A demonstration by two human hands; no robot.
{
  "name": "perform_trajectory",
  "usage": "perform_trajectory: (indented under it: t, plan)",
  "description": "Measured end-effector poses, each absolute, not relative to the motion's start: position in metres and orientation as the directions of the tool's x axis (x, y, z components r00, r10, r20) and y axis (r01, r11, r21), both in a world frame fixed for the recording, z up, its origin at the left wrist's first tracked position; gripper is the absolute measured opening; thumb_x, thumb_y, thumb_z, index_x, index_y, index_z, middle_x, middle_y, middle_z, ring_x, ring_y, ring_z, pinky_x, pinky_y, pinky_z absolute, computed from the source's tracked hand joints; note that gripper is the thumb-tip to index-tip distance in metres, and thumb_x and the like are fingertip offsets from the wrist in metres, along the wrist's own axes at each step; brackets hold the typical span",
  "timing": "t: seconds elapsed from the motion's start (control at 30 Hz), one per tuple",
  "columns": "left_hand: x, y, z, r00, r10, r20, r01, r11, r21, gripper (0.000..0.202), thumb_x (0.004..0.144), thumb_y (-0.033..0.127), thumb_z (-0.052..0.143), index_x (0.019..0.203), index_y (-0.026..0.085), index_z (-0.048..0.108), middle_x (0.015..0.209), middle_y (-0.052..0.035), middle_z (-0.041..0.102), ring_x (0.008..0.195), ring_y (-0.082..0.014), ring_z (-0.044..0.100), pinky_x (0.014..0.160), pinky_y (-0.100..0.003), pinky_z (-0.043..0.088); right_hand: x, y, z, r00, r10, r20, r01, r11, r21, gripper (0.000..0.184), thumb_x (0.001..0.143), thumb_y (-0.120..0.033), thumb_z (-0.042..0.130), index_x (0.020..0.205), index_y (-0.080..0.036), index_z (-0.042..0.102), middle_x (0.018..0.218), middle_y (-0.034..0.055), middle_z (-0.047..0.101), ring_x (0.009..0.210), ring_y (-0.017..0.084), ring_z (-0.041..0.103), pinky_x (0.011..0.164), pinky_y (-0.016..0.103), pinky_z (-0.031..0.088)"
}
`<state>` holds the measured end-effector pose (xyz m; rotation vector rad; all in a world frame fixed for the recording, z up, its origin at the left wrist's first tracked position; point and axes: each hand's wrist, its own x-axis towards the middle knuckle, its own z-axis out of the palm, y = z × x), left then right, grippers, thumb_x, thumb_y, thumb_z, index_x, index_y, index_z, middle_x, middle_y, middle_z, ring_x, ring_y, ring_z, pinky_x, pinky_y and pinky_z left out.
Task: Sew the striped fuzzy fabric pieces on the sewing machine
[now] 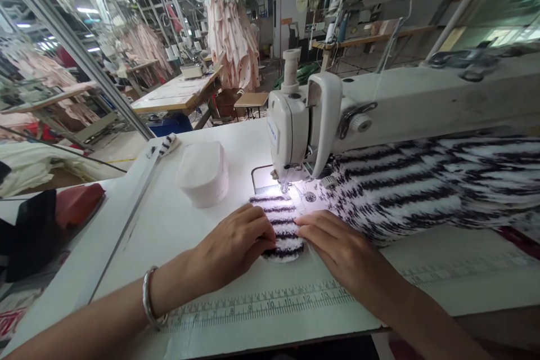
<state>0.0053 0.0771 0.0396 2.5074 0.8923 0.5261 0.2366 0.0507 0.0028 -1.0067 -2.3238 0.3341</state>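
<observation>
A black-and-white striped knit fabric (422, 191) lies under the arm of a white sewing machine (304, 124), and a rounded end of it (284, 225) reaches the needle and presser foot (287, 184). My left hand (236, 244) rests on the left edge of that rounded end, fingers curled together and pressing down. My right hand (337, 244) lies flat on its right edge, fingers stretched toward the needle. A silver bangle (148, 298) circles my left wrist.
A stack of white fabric pieces (203, 171) sits left of the machine. A printed ruler strip (270, 304) runs along the white table's near edge. Behind are other work tables (177, 95) and hanging pink garments (232, 34).
</observation>
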Motion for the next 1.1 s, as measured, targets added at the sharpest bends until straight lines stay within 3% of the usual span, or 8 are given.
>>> perform_trajectory:
  t: [0.27,0.43,0.57,0.63,0.83,1.0,1.1]
  plan:
    - [0.005,0.081,0.032,0.752,0.636,0.173,0.51,-0.728,0.458,0.005,0.089,0.013,0.057,0.086,0.014,0.06,0.086,-0.0042,0.06,0.08,-0.0167,0.052,0.072,-0.032,0.045,0.236,0.042,0.0,-0.535,0.719,0.444,0.642,0.687,-0.341,0.033,0.087,0.004,0.04,0.108,-0.014,0.059,0.111,0.0064,0.06,0.109,0.016,0.051,0.093,0.033,0.048]
    - [0.008,0.083,0.046,0.797,0.56,0.226,0.417,-0.78,0.466,0.01,0.091,0.018,0.055,0.097,0.015,0.063,0.101,-0.007,0.063,0.093,-0.0177,0.057,0.079,-0.032,0.05,0.222,0.01,-0.008,-0.493,0.644,0.585,0.779,0.626,-0.033,0.042,0.089,0.0,0.035,0.124,-0.007,0.056,0.124,0.0132,0.058,0.121,0.025,0.047,0.097,0.037,0.045]
    - [0.012,0.089,0.046,0.871,0.434,0.229,0.298,-0.838,0.456,0.02,0.096,0.016,0.045,0.103,0.012,0.063,0.111,-0.0101,0.063,0.105,-0.0175,0.058,0.093,-0.031,0.05,0.208,-0.011,-0.023,-0.498,0.682,0.535,0.849,0.509,0.141,0.043,0.092,-0.009,0.032,0.129,-0.011,0.054,0.127,0.011,0.06,0.117,0.025,0.052,0.083,0.033,0.049]
    - [0.011,0.092,0.042,0.889,0.407,0.208,0.284,-0.848,0.448,0.021,0.096,0.017,0.045,0.105,0.012,0.063,0.111,-0.0107,0.063,0.108,-0.018,0.057,0.096,-0.032,0.05,0.201,-0.015,-0.028,-0.476,0.703,0.529,0.868,0.472,0.154,0.043,0.093,-0.011,0.03,0.126,-0.013,0.057,0.126,0.01,0.061,0.115,0.025,0.054,0.08,0.033,0.048]
    - [0.005,0.1,0.035,0.896,0.405,0.181,0.284,-0.837,0.469,0.023,0.096,0.018,0.044,0.109,0.012,0.062,0.117,-0.0114,0.061,0.111,-0.0191,0.057,0.097,-0.032,0.05,0.191,-0.009,-0.027,-0.334,0.742,0.582,0.918,0.395,0.023,0.046,0.094,-0.009,0.023,0.115,-0.016,0.064,0.12,0.0066,0.066,0.113,0.023,0.055,0.08,0.033,0.044]
    - [0.004,0.109,0.036,0.876,0.437,0.205,0.295,-0.82,0.49,0.02,0.095,0.017,0.045,0.106,0.014,0.062,0.116,-0.0113,0.061,0.108,-0.0183,0.059,0.094,-0.033,0.051,0.195,0.007,-0.026,-0.43,0.716,0.549,0.887,0.447,0.112,0.048,0.089,-0.004,0.025,0.12,-0.014,0.061,0.124,0.0081,0.063,0.115,0.023,0.054,0.08,0.033,0.044]
    - [0.004,0.116,0.034,0.868,0.445,0.219,0.296,-0.819,0.491,0.019,0.095,0.016,0.046,0.106,0.014,0.062,0.115,-0.0115,0.061,0.107,-0.0183,0.059,0.093,-0.034,0.051,0.195,0.018,-0.023,-0.428,0.741,0.518,0.892,0.44,0.107,0.05,0.085,-0.001,0.027,0.12,-0.014,0.06,0.124,0.0086,0.062,0.115,0.024,0.054,0.08,0.035,0.044]
